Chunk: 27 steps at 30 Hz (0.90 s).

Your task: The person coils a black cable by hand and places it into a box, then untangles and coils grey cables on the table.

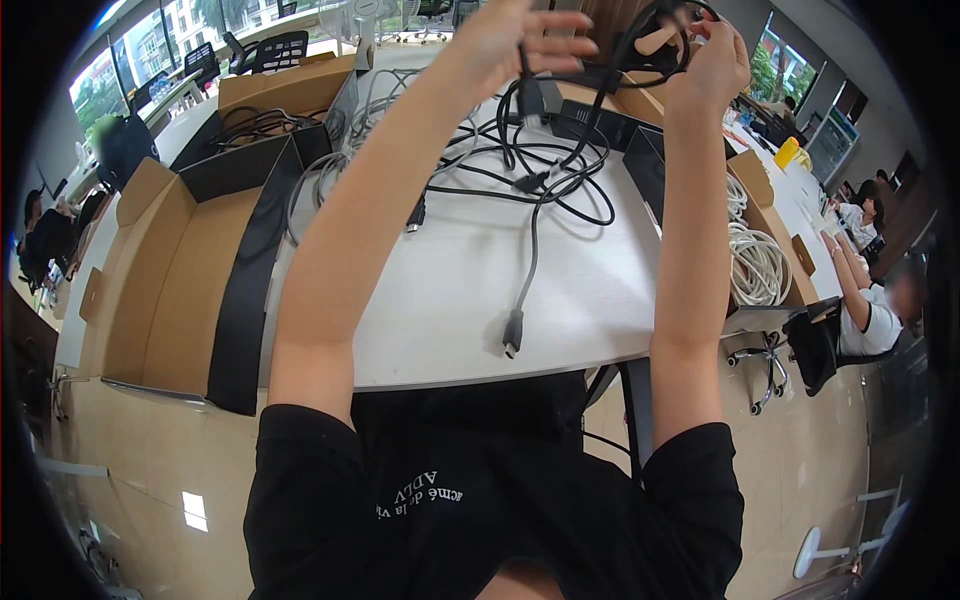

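My left hand [515, 48] is raised over the far side of the white table [430, 300], its fingers stretched out and apart. A black cable's connector [531, 98] hangs right beside its palm; whether the hand touches it cannot be made out. Opposite, my right hand [712, 65] pinches a looped black cable [603, 95], which runs down toward the table. Tangled black cables [575, 190] lie below and between the hands. One cable end with a dark plug [513, 333] points toward the table's near edge. Another plug [416, 217] lies near my left forearm.
Grey cables [325, 178] lie left of the black ones. An open cardboard box [185, 270] stands at left, one with black cables [285, 85] behind it. At right, a box [795, 245] holds coiled white cables [757, 268]. A seated person [872, 318] is farther right.
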Motion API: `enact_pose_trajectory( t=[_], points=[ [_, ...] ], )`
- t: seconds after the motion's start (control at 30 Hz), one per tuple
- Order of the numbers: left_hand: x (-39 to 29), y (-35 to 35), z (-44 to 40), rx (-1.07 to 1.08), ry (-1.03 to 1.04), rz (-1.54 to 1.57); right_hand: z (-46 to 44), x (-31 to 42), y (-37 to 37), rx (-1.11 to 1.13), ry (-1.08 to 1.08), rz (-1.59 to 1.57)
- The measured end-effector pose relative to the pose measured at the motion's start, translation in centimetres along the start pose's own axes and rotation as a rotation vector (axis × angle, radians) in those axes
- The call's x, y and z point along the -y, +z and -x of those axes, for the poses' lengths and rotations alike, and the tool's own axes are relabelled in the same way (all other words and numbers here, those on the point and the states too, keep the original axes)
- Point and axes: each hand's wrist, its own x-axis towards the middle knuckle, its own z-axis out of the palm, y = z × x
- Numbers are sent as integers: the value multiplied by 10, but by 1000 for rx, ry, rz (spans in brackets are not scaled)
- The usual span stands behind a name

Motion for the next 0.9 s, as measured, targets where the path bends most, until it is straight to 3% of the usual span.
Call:
enact_pose_trajectory(
  t=[0.1, 0.2, 0.23, 0.33, 0.37, 0.4, 0.5, 0.67, 0.8, 0.9],
  points=[
    [9, 12, 7, 215, -167, -14, 10, 5, 15, -38, -240, 35],
    [1, 16, 17, 408, -198, -12, 19, 17, 19, 13, -247, -48],
    [-1, 23, 18, 329, -249, -2, 16, 14, 16, 8, -266, -11],
    [-12, 12, 11, 500, -269, 93, 12, 9, 12, 47, -307, 132],
    [-16, 11, 12, 336, -224, 52, 15, 10, 11, 93, -311, 201],
    [-24, 8, 13, 345, -192, 42, 20, 13, 13, 139, -315, 271],
    [-47, -7, 19, 374, -145, -23, 38, 20, 28, 8, -794, 780],
    [-76, 7, 44, 327, -158, -426, 17, 10, 3, 14, -783, 1018],
    [-89, 0, 45, 338, -147, -471, 15, 14, 4, -79, -752, 1100],
    [-107, -7, 58, 237, -97, -590, -10, -6, -21, -17, -1108, 1274]
  ],
)
